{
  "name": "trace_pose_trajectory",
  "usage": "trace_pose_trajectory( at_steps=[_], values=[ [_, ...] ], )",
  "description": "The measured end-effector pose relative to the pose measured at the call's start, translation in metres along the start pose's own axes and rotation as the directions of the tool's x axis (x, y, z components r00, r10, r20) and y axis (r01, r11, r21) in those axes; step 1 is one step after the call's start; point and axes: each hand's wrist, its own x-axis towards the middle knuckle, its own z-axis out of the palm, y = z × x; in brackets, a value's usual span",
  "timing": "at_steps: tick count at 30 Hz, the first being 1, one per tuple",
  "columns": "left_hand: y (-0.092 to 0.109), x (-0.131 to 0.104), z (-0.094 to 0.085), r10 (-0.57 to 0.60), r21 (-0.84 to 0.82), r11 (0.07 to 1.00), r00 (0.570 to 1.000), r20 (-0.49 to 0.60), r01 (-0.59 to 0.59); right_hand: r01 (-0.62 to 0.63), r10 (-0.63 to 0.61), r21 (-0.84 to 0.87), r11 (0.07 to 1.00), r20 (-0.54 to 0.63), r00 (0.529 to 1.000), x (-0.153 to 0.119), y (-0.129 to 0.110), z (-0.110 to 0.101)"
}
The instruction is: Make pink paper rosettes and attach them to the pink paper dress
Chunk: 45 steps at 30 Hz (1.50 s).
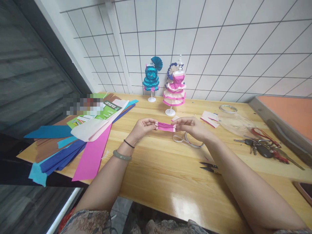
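Note:
Between my two hands a small pleated strip of pink paper (165,127) with white ends is stretched out level above the table. My left hand (144,127) pinches its left end, and my right hand (191,126) pinches its right end. Just below my right hand lie a roll of clear tape (194,143) and a smaller pale ring (178,139). Black-bladed thread snips (208,167) rest by my right forearm, which hides part of them. Behind my hands stands a mini dress form in a pink and white tiered paper dress (174,94).
A second mini dress form in teal paper (151,78) stands near the tiled wall. Coloured paper sheets (91,156) spread over the left side. Rightward are a tape roll (228,109), white-pink paper pieces (210,118), a key bunch (264,149), a phone (303,191) and an orange-topped case (287,117).

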Motion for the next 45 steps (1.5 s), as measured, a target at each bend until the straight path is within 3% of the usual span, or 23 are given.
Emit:
trace_pose_trajectory(
  at_steps=[9, 14, 23, 33, 38, 45],
  values=[
    [-0.002, -0.001, 0.003, -0.005, 0.008, 1.000, 1.000, -0.005, 0.005, -0.018, 0.005, -0.127, 0.992, -0.105, 0.994, 0.001, 0.000, 0.012],
    [-0.004, 0.001, 0.004, -0.008, -0.002, 1.000, 1.000, -0.011, 0.008, 0.004, -0.010, -0.066, 0.998, -0.099, 0.995, 0.004, 0.004, 0.017],
    [-0.003, 0.000, 0.005, -0.046, -0.177, 0.983, 0.998, 0.045, 0.053, 0.056, -0.081, -0.167, 0.984, -0.143, 0.986, 0.006, 0.012, 0.024],
    [-0.006, 0.001, 0.006, -0.017, 0.035, 0.999, 1.000, -0.014, 0.017, 0.108, -0.181, -0.335, 0.936, -0.194, 0.964, 0.003, 0.008, 0.027],
    [-0.005, 0.001, 0.004, 0.019, 0.054, 0.998, 1.000, -0.007, -0.019, 0.108, -0.171, -0.298, 0.948, -0.195, 0.966, 0.006, 0.013, 0.024],
    [-0.005, 0.003, 0.002, 0.093, 0.034, 0.995, 0.996, -0.015, -0.093, 0.185, -0.202, -0.113, 0.976, -0.171, 0.964, 0.006, 0.011, 0.021]
  ],
)
